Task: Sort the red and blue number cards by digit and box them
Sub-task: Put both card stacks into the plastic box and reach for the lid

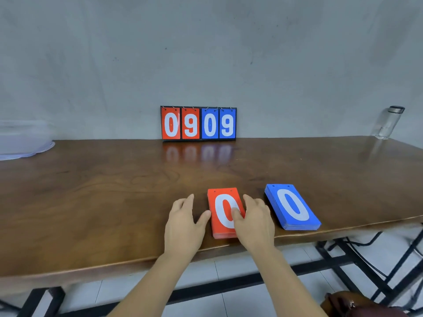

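Stack of red cards (223, 209) apparently being squared between flat left hand (183, 221) and relaxed right hand (255, 223), whose thumb presses its top.

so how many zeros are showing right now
4. Two stand on the scoreboard at the back: the red 0 panel and the blue 0 panel. One tops the red stack near the front edge, one the blue stack right of it. Cards underneath are hidden.
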`<state>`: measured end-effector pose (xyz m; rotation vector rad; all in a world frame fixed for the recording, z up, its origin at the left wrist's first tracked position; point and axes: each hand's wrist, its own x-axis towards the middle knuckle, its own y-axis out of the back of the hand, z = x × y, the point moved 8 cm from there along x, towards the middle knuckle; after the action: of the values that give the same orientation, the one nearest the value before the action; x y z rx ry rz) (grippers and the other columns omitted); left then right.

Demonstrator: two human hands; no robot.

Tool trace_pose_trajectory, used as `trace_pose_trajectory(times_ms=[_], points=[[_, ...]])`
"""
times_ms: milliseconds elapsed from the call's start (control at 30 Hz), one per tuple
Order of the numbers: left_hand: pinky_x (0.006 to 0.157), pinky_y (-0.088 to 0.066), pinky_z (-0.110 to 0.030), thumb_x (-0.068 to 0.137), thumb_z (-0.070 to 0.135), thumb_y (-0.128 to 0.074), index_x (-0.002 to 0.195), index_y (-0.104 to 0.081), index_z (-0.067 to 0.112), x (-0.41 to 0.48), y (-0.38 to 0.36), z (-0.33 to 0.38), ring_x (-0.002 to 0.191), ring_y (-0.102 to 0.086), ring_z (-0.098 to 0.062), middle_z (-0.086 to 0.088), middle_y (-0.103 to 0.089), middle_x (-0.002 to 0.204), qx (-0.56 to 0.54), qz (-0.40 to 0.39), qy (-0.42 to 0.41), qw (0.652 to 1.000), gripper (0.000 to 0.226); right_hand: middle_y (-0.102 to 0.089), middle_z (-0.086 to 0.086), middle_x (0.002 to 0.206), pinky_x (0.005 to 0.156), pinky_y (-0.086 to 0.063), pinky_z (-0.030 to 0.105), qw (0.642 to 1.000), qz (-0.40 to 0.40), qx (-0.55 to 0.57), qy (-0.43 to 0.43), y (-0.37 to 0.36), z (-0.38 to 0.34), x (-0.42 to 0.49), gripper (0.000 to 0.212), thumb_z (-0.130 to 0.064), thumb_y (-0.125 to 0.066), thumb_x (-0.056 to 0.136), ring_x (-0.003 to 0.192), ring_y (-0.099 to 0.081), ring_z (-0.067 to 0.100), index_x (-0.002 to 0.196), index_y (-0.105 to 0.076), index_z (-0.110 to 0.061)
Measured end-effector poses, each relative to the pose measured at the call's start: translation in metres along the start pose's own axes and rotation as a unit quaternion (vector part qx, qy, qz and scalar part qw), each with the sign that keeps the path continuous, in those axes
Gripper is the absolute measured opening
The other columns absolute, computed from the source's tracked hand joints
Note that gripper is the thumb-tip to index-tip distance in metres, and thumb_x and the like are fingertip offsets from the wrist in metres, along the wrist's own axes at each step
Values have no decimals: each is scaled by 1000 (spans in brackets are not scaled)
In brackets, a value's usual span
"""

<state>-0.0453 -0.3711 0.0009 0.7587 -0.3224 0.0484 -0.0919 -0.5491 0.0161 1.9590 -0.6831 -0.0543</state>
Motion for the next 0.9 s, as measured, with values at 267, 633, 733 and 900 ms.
trace_pose_trajectory(times_ms=[267,633,733,900], points=[[100,-40,-36,92,59,-44,151,-20,25,-20,102,-68,130,-41,-19,1,-38,147,178,68,54,980,72,-41,2,140,95,-42,34,989,-7,-45,143,-1,-87,-24,61,-40,-46,96,126,-40,22,149,-22,-20],[106,-33,-39,93,63,-37,150,-21,26,-41,239,-215,134,-33,-21,1,-34,148,264,122,196,937,70,-36,5,149,101,-40,35,959,-110,-39,257,-107,-244,-66,66,-48,-42,97,130,-39,23,151,-18,-19],[107,-32,-38,93,62,-36,151,-22,26,-24,274,-247,135,-33,-21,1,-35,148,274,144,201,929,69,-33,4,152,106,-37,36,954,-119,-35,273,-137,-295,-66,67,-51,-40,97,135,-36,24,152,-17,-19],[106,-33,-37,93,61,-37,150,-22,26,38,330,-310,135,-34,-20,1,-35,148,295,161,193,922,68,-33,6,151,105,-38,35,953,-112,-32,279,-187,-388,-48,67,-51,-37,98,134,-37,24,152,-16,-18]])
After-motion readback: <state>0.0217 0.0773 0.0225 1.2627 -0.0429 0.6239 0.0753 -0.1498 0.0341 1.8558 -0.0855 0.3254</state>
